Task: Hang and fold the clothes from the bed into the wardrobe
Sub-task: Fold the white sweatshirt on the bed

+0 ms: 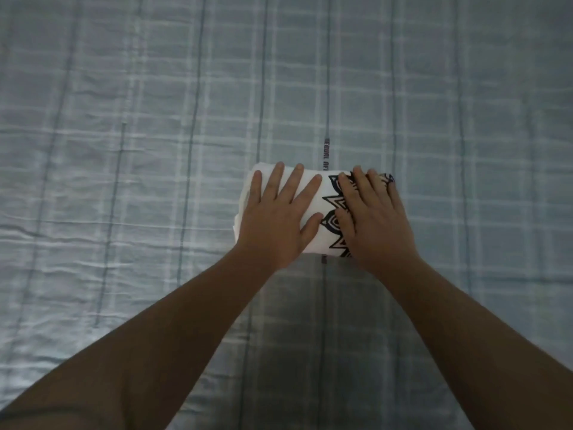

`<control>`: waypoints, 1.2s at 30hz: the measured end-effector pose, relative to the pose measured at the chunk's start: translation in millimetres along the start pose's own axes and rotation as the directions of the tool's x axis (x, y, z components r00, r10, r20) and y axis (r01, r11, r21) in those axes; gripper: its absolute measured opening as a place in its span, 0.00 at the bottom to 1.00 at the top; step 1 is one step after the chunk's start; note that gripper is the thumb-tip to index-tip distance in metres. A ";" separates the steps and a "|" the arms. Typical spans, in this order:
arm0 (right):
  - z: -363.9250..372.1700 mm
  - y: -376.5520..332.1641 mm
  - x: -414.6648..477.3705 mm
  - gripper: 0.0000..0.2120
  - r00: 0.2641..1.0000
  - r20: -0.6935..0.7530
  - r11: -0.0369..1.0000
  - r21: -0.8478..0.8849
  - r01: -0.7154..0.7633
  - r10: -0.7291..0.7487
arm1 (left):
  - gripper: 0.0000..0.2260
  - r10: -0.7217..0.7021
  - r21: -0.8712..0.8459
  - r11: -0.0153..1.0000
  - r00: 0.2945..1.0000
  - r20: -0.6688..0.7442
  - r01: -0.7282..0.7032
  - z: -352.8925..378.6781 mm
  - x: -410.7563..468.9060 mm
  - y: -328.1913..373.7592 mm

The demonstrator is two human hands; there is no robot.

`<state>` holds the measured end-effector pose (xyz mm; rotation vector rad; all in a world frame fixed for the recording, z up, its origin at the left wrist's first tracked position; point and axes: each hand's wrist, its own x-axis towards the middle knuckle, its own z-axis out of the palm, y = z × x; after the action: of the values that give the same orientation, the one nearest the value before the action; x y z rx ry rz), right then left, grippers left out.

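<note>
A white garment (322, 231) with a black pointed print lies folded into a small rectangle on the bed (124, 150). My left hand (276, 218) rests flat on its left half, fingers spread. My right hand (372, 218) presses flat on its right half, over the print, fingers close together. Neither hand grips the cloth; both palms lie on top of it. The hands cover much of the garment, and its right edge is hidden.
The bed is covered by a pale blue-grey checked sheet with dark lengthwise stripes and light wrinkles, filling the whole view. No wardrobe, hanger or other clothes are in sight.
</note>
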<state>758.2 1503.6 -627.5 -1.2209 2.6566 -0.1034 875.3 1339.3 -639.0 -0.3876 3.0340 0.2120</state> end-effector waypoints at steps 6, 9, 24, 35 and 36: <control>24.5 6.3 0.3 0.29 0.998 -0.018 0.995 0.080 -0.062 0.063 | 0.27 -0.090 -0.005 0.996 0.996 -0.015 0.090 16.2 -4.9 4.8; 23.0 4.6 0.7 0.29 0.998 -0.011 0.994 0.089 -0.067 0.068 | 0.28 -0.127 -0.006 0.992 0.992 0.021 0.127 12.7 -3.8 7.6; -10.4 12.2 -14.2 0.36 0.635 0.328 0.366 0.599 -0.713 0.700 | 0.42 -0.782 -0.472 0.211 0.437 0.444 0.856 -28.0 -14.1 -32.4; -11.0 17.7 -10.4 0.37 0.632 0.500 0.185 0.679 -0.710 0.592 | 0.46 -0.512 -0.669 -0.108 0.536 0.671 0.735 -4.0 -16.6 -44.8; -11.5 18.7 -15.5 0.35 0.637 0.531 0.115 0.711 -0.694 0.559 | 0.43 -0.435 -0.670 -0.230 0.541 0.720 0.706 -4.8 -22.6 -45.3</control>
<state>751.5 1527.3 -616.5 0.3208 2.1085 -1.0753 908.3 1300.7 -637.9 -1.6588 1.4871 1.9750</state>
